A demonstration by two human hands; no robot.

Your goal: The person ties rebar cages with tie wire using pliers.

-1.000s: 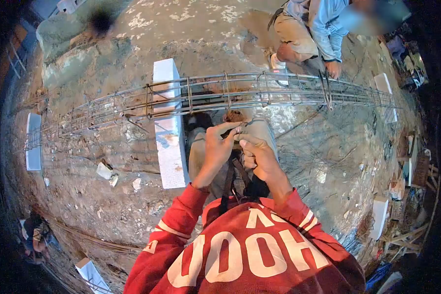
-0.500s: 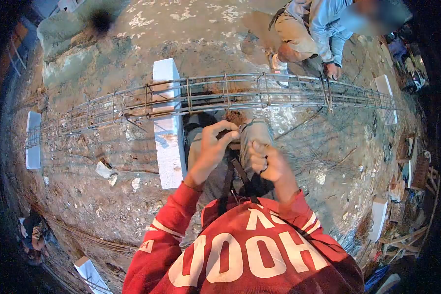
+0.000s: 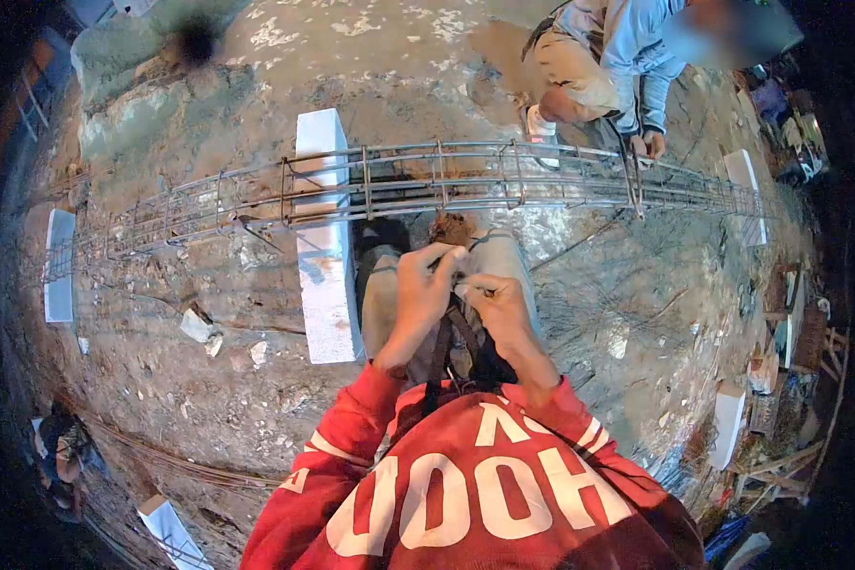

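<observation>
My left hand is closed in a pinch above my lap, thumb against fingers. Close beside it, my right hand pinches too, its fingertips almost meeting the left ones. Whatever lies between the fingertips is too small to make out. Just beyond my hands, between my knees, sits a rust-brown clump. Past it a long cage of steel reinforcing bars runs across the view, resting on a white block. A dark, long-handled tool hangs on the cage at the right.
Another person crouches across the cage, with hands at its bars. More white blocks support the cage ends. Rubble and loose rods lie on the dirt. Timber is piled at the right.
My right hand has moved left and closer to my left hand, its fist turning into a fingertip pinch. The other person's hands have come together at the cage.
</observation>
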